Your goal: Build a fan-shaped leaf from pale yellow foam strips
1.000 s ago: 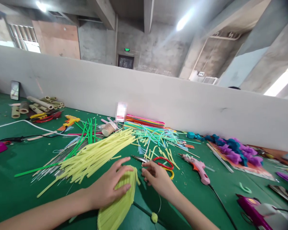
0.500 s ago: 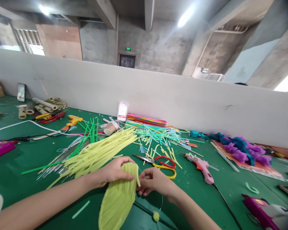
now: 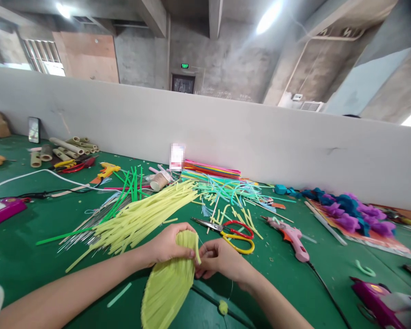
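Note:
My left hand (image 3: 171, 244) is closed round the top of a yellow-green leaf-shaped piece (image 3: 167, 290) made of fuzzy pipe cleaners laid side by side. The thumb presses on its face, and one short stem end sticks out at its right edge. Close against that edge, my right hand (image 3: 221, 262) pinches a thin pale thread (image 3: 232, 289); the fingertips are partly hidden. Below it, a dark green rod (image 3: 208, 298) carries a small yellow-green ball (image 3: 223, 307). Scissors (image 3: 238, 235) with red and yellow handles lie beyond my right hand.
Yellow pipe cleaners (image 3: 150, 210) are heaped beyond my left arm, with green ones (image 3: 133, 183) behind. A pink glue gun (image 3: 292, 235) and its cord lie on the right, near purple and teal fuzzy pieces (image 3: 349, 212). A white partition (image 3: 260, 137) closes off the back.
The view has shifted slightly, so the table things appear a little farther right. Both hands keep nearly the same hold on the leaf-shaped piece and the thread.

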`<state>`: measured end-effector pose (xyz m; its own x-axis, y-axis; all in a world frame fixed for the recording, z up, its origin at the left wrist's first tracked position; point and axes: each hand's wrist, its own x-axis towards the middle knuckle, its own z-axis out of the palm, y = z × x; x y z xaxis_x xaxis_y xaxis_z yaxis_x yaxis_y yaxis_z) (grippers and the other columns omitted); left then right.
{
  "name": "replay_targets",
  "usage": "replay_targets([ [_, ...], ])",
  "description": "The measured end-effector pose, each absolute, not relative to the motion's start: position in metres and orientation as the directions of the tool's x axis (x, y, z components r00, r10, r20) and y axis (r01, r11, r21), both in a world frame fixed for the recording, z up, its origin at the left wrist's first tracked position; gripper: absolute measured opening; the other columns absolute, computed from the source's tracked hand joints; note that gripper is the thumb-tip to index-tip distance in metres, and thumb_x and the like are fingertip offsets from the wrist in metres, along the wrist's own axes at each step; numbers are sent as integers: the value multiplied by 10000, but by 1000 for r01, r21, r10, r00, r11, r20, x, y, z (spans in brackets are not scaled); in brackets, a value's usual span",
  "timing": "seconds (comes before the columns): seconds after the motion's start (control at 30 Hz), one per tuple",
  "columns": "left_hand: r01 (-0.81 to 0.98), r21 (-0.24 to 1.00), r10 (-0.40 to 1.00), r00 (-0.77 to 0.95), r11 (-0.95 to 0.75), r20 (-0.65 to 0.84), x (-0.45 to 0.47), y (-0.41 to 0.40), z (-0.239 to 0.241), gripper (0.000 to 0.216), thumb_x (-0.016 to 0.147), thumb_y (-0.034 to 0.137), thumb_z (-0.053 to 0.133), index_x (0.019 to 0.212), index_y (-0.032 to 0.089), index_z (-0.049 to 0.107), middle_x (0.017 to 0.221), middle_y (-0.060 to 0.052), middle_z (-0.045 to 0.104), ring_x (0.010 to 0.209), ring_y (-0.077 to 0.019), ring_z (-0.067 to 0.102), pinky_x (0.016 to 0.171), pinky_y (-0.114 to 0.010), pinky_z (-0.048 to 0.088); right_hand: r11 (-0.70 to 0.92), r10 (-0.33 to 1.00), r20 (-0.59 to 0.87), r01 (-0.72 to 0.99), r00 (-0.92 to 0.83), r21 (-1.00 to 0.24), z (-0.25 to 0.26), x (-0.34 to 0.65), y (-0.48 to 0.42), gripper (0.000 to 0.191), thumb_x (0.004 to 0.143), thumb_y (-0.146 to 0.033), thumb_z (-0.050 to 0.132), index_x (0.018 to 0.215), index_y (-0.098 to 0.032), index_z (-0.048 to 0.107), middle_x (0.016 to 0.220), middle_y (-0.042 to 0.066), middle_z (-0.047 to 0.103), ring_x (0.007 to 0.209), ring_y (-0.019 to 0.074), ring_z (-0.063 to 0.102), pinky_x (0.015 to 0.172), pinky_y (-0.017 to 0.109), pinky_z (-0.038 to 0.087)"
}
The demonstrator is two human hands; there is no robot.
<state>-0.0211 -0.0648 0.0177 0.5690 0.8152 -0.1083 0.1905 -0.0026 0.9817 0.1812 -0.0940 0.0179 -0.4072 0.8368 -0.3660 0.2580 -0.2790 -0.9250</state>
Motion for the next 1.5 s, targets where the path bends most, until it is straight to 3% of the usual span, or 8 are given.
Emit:
replay_targets([
  [0.2,271,949,859,512,-161,-1,-19,-62,15,444,637,336,803,1002,170,612,762,26,592,687,-155,544,604,-229,423,-281,821,-381,280,-426,-918,17,182,-93,265,638,-355,781,700,-125,666,674,55,736,624,156,709,534,202,529],
  [0.37,210,978,778,616,-12,-123,-24,-63,24,583,601,368,836,1092,198,571,785,32,583,690,-153,547,585,-227,444,-239,806,-370,318,-463,-918,19,180,-97,322,625,-410,804,648,-126,656,696,61,739,603,142,695,490,178,492],
  [0.67,257,964,818,567,-67,-94,-22,-64,19,528,569,269,835,1025,190,580,751,39,591,669,-152,558,577,-227,434,-219,819,-351,318,-455,-922,14,180,-98,373,635,-472,795,689,-121,682,697,66,739,605,142,690,513,190,473],
  [0.87,128,992,797,599,-2,-76,-22,-65,18,593,606,267,831,1109,200,523,823,9,661,727,-170,613,629,-252,477,-248,875,-301,182,-379,-952,25,183,-96,489,744,-616,660,769,-128,642,711,61,709,633,156,689,538,229,509],
  [1.17,145,989,775,625,0,-92,-22,-66,23,531,631,314,832,1071,177,570,850,-5,680,757,-169,623,660,-252,481,-227,916,-251,113,-313,-967,28,183,-92,461,789,-601,620,811,-142,635,715,17,648,631,133,660,533,218,494],
  [1.33,174,983,744,665,-66,-67,-19,-69,20,514,660,405,810,1060,182,576,895,-14,685,809,-192,630,685,-261,480,-206,931,-246,170,-269,-964,25,181,-90,476,704,-603,710,669,-140,607,568,-2,618,527,114,606,505,218,473],
  [1.5,222,969,743,666,-112,-67,-18,-70,17,591,643,407,817,1131,195,559,950,-25,689,846,-214,637,704,-271,481,-225,929,-266,177,-258,-958,24,179,-92,457,641,-567,775,689,-132,642,576,1,643,532,110,601,529,226,484],
])
